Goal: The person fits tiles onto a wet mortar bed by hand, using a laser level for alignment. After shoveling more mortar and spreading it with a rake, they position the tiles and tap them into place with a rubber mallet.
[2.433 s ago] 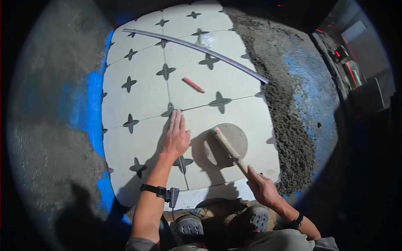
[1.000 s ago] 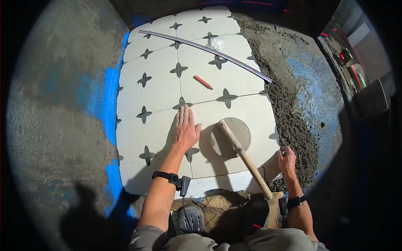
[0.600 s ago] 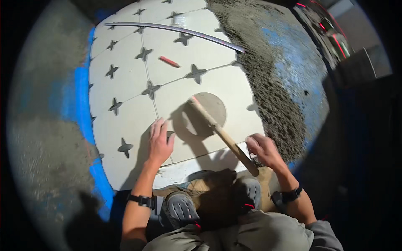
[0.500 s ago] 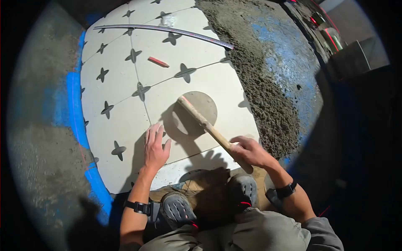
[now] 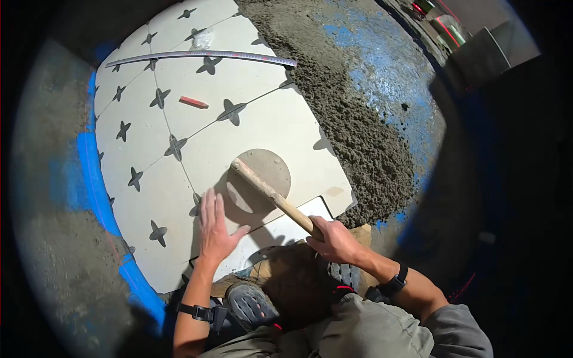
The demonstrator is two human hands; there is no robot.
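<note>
My right hand (image 5: 338, 241) is wrapped round the lower end of a mallet's wooden handle (image 5: 276, 198). The mallet's wide, round grey head (image 5: 266, 178) is over the near part of the pale tiles (image 5: 280, 128), with the handle across it; whether it touches them I cannot tell. To the left of the head, my left hand (image 5: 217, 231) lies palm down, fingers stretched and thumb apart, holding nothing. A dark cross-shaped mark (image 5: 196, 204) on a tile joint shows partly beside its fingertips.
A long metal ruler (image 5: 197, 54), a red pencil-like stick (image 5: 193, 102) and a crumpled clear plastic piece (image 5: 203, 39) lie farther out on the tiles. Grey mortar (image 5: 373, 152) borders their right side, blue-coated floor (image 5: 98, 179) their left. My clogs (image 5: 250, 304) are close to the near edge.
The view has shifted, so the tiles appear lower and farther left. My right hand now covers the handle's end, which stuck out below it before. The left hand's fingers are straighter.
</note>
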